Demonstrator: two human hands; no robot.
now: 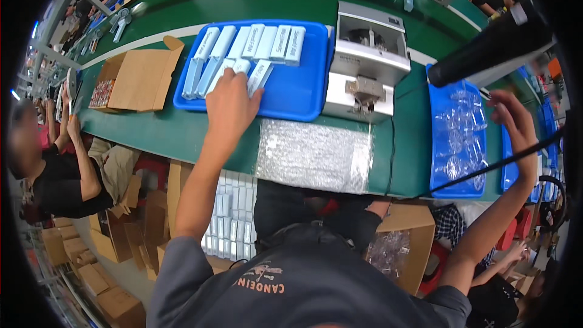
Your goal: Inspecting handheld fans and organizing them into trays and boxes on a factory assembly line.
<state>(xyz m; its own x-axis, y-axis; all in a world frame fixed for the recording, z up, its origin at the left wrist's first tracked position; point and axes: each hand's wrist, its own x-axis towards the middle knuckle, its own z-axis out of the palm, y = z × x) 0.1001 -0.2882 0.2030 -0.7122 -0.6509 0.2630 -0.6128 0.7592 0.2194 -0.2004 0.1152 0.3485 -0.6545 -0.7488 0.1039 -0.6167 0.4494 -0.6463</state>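
Observation:
My left hand (234,100) reaches into a blue tray (297,94) of narrow light blue boxes with printed lettering. Its fingers are bent over the boxes in the front row and appear closed on one light blue box (222,74), partly hidden under them. Beside the thumb leans another printed box (260,76). To the right, my right hand (515,118) is raised at the far edge of a second blue tray (440,170), which holds clear plastic parts (464,124). Its fingers are loosely bent and apart, with nothing visible in them.
Between the trays stands a metal machine (370,48). Bubble wrap (314,155) lies at the table's front edge. An open cardboard box (139,79) sits left. A black tube (486,48) and cable cross the right side. Cartons stand below; other people work at both sides.

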